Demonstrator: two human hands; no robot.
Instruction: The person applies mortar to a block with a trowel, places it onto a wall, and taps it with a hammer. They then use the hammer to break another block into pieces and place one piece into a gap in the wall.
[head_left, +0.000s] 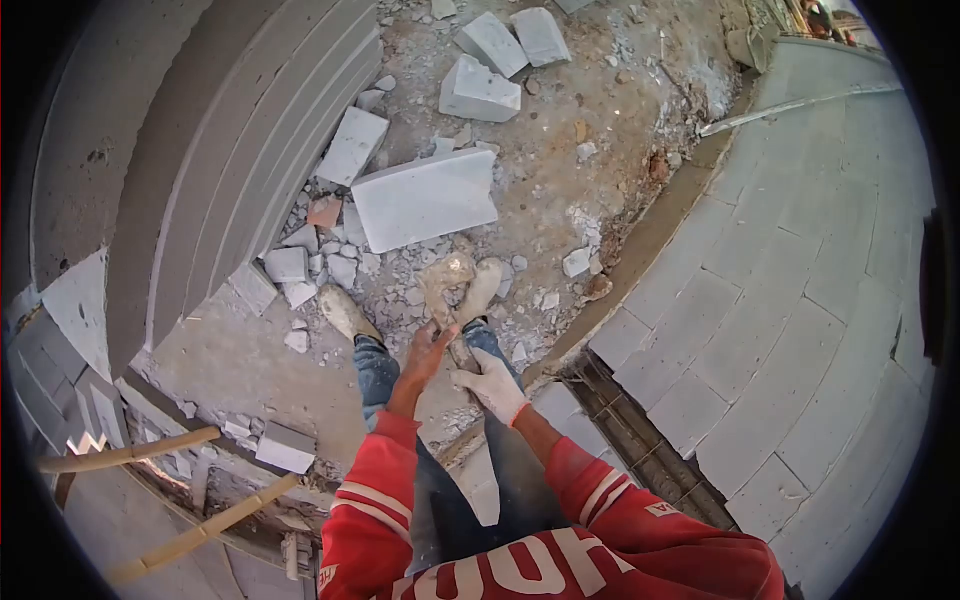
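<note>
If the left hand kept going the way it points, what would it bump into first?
The left hand points forward and down, gripping a trowel. Past the trowel's blade, it would probably meet the big white block lying on the rubble, though depth is hard to judge from above.

Both arms in red sleeves reaching down at lower centre of the frame, bare left hand (432,345) fingers curled closed, gloved right hand (490,385) just beside it, fingers bent, wrists close together
</note>
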